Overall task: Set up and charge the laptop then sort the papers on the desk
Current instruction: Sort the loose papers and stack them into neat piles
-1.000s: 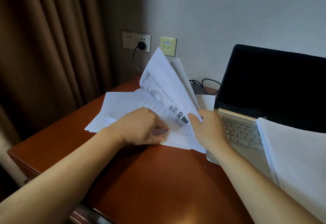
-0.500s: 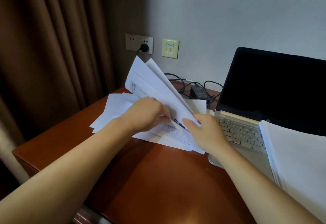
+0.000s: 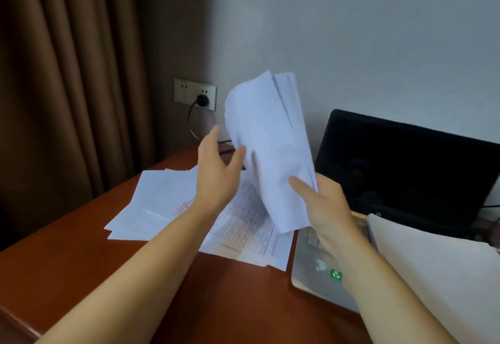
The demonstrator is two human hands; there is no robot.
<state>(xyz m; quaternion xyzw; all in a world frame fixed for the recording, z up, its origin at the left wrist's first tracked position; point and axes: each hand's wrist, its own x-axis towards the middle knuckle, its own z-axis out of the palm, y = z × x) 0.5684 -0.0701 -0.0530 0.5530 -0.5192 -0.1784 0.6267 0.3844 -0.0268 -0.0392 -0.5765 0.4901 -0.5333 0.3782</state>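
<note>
Two hands work over the desk, and only one of them has a hold. Your right hand pinches the raised sheaf of papers by its lower corner, thumb across the front. Your left hand is spread wide with straight fingers, its thumb just at the sheaf's left edge, gripping nothing.

That single-corner hold is the risk, as I judge it. The sheets fan apart at the top, so one could slide out and drop among the loose sheets below, undoing your sorting. The thick stack resting on the laptop's right side could also slip if your right forearm nudges it.

The sheaf stands upright between your hands, above the desk. The loose sheets lie spread under your left wrist, just beside the laptop, which stands open with a dark screen beyond your right hand. Farthest off, a black plug sits in the wall socket.
</note>
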